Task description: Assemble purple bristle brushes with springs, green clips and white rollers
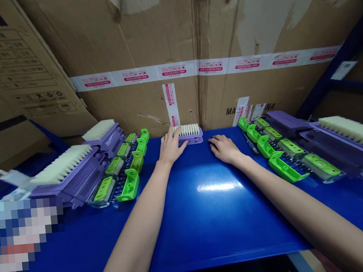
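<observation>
At the back middle of the blue table stands a purple plastic brush with rows of cream bristles facing up. My left hand grips its left end, fingertips over the bristles and thumb along the front side; part of the brush is hidden under the hand. To the right of the brush, apart from it, my right hand lies palm down on the table, fingers extended and slightly bent, holding nothing.
Purple bristled blocks stand at left, more purple blocks at right. Beside both lie green curved pieces and clear packs with green tops. A dark slim tool lies near the right group. Cardboard walls the back.
</observation>
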Motion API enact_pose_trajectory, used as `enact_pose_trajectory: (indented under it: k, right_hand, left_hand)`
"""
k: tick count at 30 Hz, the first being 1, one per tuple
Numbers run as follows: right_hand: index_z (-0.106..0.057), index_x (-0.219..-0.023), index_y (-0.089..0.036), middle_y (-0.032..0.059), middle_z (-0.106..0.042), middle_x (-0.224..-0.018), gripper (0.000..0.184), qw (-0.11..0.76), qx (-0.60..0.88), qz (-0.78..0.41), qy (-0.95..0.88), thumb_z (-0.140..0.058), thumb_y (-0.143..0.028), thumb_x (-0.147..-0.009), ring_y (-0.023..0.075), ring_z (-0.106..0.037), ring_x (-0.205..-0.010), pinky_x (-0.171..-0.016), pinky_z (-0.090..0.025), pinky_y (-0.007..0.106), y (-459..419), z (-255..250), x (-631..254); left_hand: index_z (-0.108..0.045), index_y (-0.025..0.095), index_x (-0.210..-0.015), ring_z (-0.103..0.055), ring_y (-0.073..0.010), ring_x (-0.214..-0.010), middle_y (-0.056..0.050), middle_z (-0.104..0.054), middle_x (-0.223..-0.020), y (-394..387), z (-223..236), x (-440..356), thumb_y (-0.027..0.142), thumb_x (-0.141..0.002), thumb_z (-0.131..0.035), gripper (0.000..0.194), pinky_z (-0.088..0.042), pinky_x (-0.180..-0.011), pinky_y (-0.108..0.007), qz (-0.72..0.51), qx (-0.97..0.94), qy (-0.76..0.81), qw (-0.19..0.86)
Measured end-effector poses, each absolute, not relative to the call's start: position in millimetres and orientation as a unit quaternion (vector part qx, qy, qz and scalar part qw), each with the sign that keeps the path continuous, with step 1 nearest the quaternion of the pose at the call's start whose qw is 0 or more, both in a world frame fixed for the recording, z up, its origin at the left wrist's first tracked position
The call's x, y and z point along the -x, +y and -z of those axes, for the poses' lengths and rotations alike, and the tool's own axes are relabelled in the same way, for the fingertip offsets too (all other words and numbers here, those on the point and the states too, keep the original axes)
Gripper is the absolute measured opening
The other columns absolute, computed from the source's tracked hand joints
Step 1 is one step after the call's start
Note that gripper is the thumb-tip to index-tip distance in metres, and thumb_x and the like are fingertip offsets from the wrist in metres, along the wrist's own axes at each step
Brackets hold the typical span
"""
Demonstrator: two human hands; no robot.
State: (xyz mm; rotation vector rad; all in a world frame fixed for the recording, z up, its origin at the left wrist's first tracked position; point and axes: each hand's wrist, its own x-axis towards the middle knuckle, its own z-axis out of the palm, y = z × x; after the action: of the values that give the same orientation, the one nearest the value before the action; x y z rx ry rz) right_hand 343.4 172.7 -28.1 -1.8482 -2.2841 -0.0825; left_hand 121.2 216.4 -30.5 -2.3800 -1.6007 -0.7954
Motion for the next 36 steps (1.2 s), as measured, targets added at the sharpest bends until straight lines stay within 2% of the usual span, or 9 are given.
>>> enact_pose_trajectory:
  k: [6,17,24,31,36]
  right_hand:
    - [-0.053,-0.133,-0.015,0.0126,-0.051,-0.135,0.044,0.096,0.629,0.027,-0.771,-0.034,-0.027,-0.095,0.0282,-0.045,-0.122,-0.098,-0.039,0.041,172.0,27.2,-342.9]
    - [-0.052,-0.133,-0.015,0.0135,-0.052,-0.134,0.044,0.097,0.626,0.028,-0.774,-0.035,-0.027,-0.095,0.0283,-0.046,-0.12,-0.097,-0.039,0.041,173.5,28.2,-343.5]
    - [-0.053,-0.133,-0.015,0.0132,-0.051,-0.135,0.043,0.094,0.628,0.029,-0.772,-0.035,-0.027,-0.095,0.0283,-0.046,-0.121,-0.097,-0.04,0.04,173.2,28.1,-343.3]
    - [-0.053,-0.132,-0.015,0.0124,-0.052,-0.135,0.043,0.099,0.628,0.029,-0.772,-0.035,-0.027,-0.095,0.0285,-0.046,-0.121,-0.097,-0.039,0.04,172.9,28.6,-343.1]
    - [-0.053,-0.132,-0.014,0.0118,-0.052,-0.134,0.044,0.098,0.626,0.029,-0.773,-0.035,-0.027,-0.095,0.0284,-0.046,-0.12,-0.097,-0.04,0.04,172.6,28.5,-343.2]
  left_hand:
    - [-0.04,0.018,-0.139,-0.045,-0.0338,-0.129,-0.02,-0.035,-0.149,218.4,32.5,-120.3,0.048,-0.089,-0.049,0.06,-0.039,-0.1,-0.047,0.279,0.792,-0.537,0.083]
    - [-0.037,0.012,-0.14,-0.047,-0.0322,-0.128,-0.02,-0.038,-0.147,217.3,30.4,-121.3,0.049,-0.086,-0.052,0.067,-0.036,-0.103,-0.042,0.274,0.771,-0.568,0.084]
    - [-0.039,0.014,-0.137,-0.048,-0.0308,-0.125,-0.014,-0.045,-0.144,214.9,27.8,-121.7,0.05,-0.084,-0.055,0.066,-0.035,-0.102,-0.041,0.283,0.759,-0.581,0.078]
    - [-0.041,0.016,-0.135,-0.053,-0.0301,-0.117,-0.014,-0.059,-0.128,214.4,25.6,-120.6,0.053,-0.08,-0.06,0.069,-0.037,-0.097,-0.04,0.303,0.735,-0.604,0.047]
    - [-0.042,0.018,-0.134,-0.05,-0.0301,-0.12,-0.012,-0.058,-0.131,214.7,25.7,-119.9,0.053,-0.08,-0.06,0.067,-0.035,-0.1,-0.042,0.309,0.732,-0.606,0.037]
